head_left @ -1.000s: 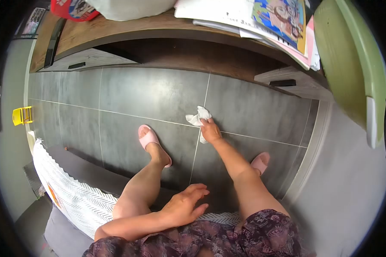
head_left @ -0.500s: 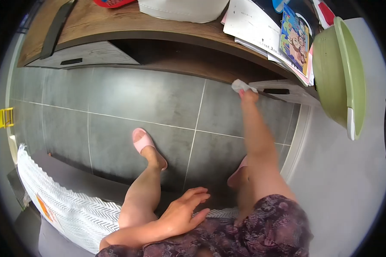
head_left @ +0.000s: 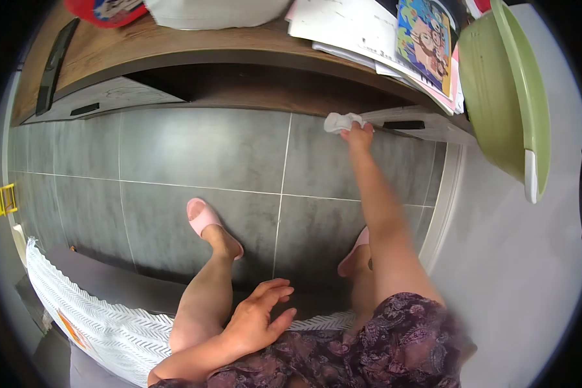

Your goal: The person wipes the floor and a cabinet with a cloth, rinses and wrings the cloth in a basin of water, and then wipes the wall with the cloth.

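Observation:
My right hand (head_left: 357, 134) reaches out to the low wooden cabinet, its fingers closed on a crumpled white wipe (head_left: 343, 123). The wipe lies at the cabinet's lower front edge (head_left: 307, 108), just left of the grey drawer front with a black handle (head_left: 404, 125). Whether it presses on the edge or hangs just in front, I cannot tell. My left hand (head_left: 257, 318) is held over my lap with nothing in it, its fingers loosely bent and the thumb apart.
On the cabinet top are papers (head_left: 349, 29), a colourful picture book (head_left: 425, 45) and a white container (head_left: 216, 11). A green basin (head_left: 498, 97) stands at the right. My feet in pink slippers (head_left: 204, 216) rest on grey tiles. A yellow object (head_left: 3, 201) is far left.
My right hand and the wipe have shifted slightly left along the cabinet edge, and more of the wipe shows. The camera view has turned a little. My left hand keeps its pose.

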### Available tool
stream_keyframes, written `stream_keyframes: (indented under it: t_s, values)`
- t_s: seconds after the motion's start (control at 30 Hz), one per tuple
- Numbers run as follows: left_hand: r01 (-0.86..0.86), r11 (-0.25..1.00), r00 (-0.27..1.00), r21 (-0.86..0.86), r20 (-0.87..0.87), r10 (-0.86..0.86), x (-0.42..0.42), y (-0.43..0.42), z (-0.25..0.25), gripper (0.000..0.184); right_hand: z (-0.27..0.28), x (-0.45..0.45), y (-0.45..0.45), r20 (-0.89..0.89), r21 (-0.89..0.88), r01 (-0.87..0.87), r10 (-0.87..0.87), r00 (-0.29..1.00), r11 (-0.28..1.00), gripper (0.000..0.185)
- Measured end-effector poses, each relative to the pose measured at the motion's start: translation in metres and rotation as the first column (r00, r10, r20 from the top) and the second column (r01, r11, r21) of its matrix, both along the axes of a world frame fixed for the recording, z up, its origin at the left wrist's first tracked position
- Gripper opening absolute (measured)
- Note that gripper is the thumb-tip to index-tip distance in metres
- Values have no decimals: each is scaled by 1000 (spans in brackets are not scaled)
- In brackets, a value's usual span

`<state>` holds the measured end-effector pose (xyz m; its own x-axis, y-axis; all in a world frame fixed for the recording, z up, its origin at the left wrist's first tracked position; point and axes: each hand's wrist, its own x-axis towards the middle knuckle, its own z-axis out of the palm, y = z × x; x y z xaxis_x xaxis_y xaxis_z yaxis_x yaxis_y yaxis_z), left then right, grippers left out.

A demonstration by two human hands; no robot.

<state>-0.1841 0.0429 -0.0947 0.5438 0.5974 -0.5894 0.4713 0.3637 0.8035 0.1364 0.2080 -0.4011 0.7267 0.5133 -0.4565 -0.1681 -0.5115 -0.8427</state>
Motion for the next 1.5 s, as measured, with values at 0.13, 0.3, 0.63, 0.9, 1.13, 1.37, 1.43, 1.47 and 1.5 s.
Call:
stream_keyframes:
  t_s: [0.13,0.3,0.63,0.9,1.13,1.37,1.43,1.47,1.5]
  values:
    - [57,998,998,36,-24,-56,10,-5,-9,34,-5,26,-16,-21,50,-131,132,991,990,27]
    - [64,998,997,-14,-51,-65,26,3,-12,33,-28,93,-33,-28,118,67,-64,998,991,32]
    - [167,979,985,116,-52,-162,47,38,-25,32,-8,253,-75,67,131,379,-390,919,916,16]
    - [398,898,805,185,-540,-245,36,83,-84,34,35,52,-55,-347,186,22,45,937,982,21]
    - [409,847,876,340,-407,-259,29,90,-65,35,164,18,-86,8,72,129,-130,992,989,25]
    - [399,817,911,417,-285,-299,42,61,-42,31,182,-5,-46,357,152,168,-213,910,974,36]
    - [405,805,911,434,-270,-312,43,59,-40,30,179,-9,-39,270,242,223,-287,919,944,36]
    - [407,802,910,437,-276,-310,45,58,-41,30,178,-10,-38,260,253,208,-273,926,945,36]
    - [409,799,908,441,-284,-308,47,60,-43,30,178,-12,-38,249,265,193,-260,933,945,35]
